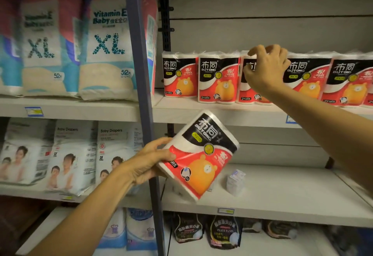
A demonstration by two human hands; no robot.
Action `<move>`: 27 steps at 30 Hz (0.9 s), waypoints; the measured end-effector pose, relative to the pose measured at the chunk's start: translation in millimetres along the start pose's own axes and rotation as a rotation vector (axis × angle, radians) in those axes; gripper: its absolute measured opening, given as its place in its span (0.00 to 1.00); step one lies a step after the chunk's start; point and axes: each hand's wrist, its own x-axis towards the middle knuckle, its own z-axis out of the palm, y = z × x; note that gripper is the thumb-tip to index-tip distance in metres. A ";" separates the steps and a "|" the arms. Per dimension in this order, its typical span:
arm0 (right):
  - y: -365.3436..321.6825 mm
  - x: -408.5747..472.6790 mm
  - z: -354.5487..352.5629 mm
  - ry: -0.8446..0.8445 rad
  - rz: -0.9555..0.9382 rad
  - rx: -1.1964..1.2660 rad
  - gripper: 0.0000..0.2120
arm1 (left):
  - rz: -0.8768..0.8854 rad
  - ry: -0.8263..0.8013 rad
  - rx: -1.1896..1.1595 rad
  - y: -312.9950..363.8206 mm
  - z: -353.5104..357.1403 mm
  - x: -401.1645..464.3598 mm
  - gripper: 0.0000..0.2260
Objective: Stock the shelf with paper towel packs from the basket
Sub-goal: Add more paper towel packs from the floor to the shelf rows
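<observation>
Both of my forearms reach up into view from below. My left hand (150, 159) grips a paper towel pack (198, 154) by its lower left end, thumb laid across the red front and fingers wrapped behind. I hold that pack tilted, its top leaning to the right, in front of the blue upright post (139, 69) and just below the edge of the upper shelf (222, 112). Its wrapper is black at the top and red below, with an orange bear and a "2 rolls" mark.

My right hand (266, 67) is raised to the row of packs (262, 77) standing on the upper shelf. Its fingers curl over the top of the third pack from the left (245, 89) and the thumb presses the black part of the front, so it has that pack in its grasp. Five packs stand upright side by side in the row, touching one another, all facing out; the rightmost is cut off by the picture's edge.

Below, on the middle shelf (282, 195), a small clear-wrapped packet (235, 182) stands to the right of the pack I carry. Dark pouches (224, 231) sit on the shelf under that.

Left of the post, large diaper bags marked XL (107, 53) stand on the top board, with white diaper bags (70, 154) printed with people beneath them. I cannot see the basket.
</observation>
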 end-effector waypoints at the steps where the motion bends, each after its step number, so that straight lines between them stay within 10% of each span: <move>1: -2.1 -2.9 -2.5 -0.008 0.002 0.001 0.16 | 0.005 0.000 -0.044 -2.0 2.7 -3.5 0.35; 9: -11.0 -17.2 -26.8 -0.011 -0.008 0.001 0.16 | 0.111 0.230 -0.453 -1.6 28.1 -20.6 0.23; 18: -9.4 -14.9 -38.0 -0.116 0.021 0.112 0.15 | 0.139 0.207 -0.341 10.3 40.1 -17.4 0.21; 27: -43.1 -22.2 -55.9 -0.907 -0.028 0.612 0.33 | 0.182 0.198 -0.176 18.1 42.4 -11.0 0.42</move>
